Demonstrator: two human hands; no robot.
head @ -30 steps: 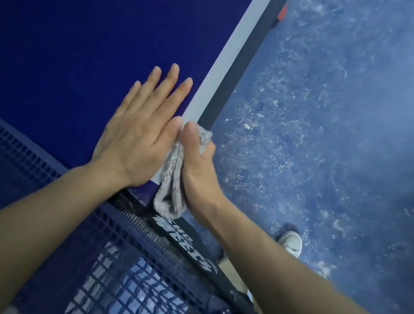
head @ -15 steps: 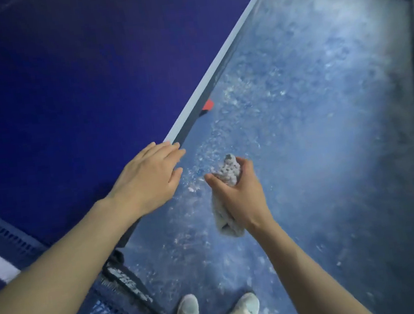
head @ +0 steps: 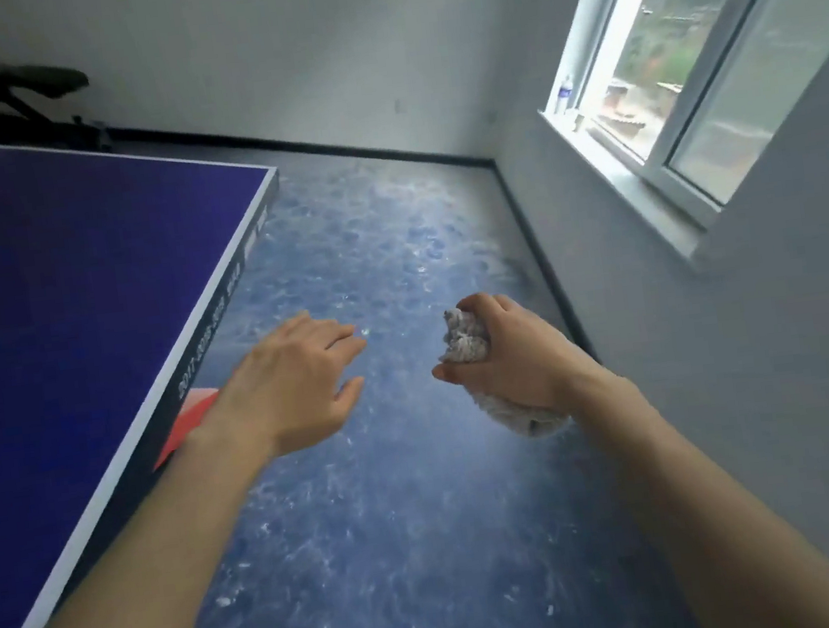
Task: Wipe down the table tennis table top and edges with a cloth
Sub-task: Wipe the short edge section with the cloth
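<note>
Head view: the left hand is hovering beside the table edge, fingers loosely spread, holding nothing; the right hand is gripping the bunched cloth, well apart from the table.

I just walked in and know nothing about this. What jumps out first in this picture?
The deep blue table tennis table top with its white edge line fills the left side. In the middle, two bare hands are held out over the speckled blue floor: the right hand grips a crumpled grey cloth, while the left hand is open beside the table's edge. A bright window sits upper right.
</note>
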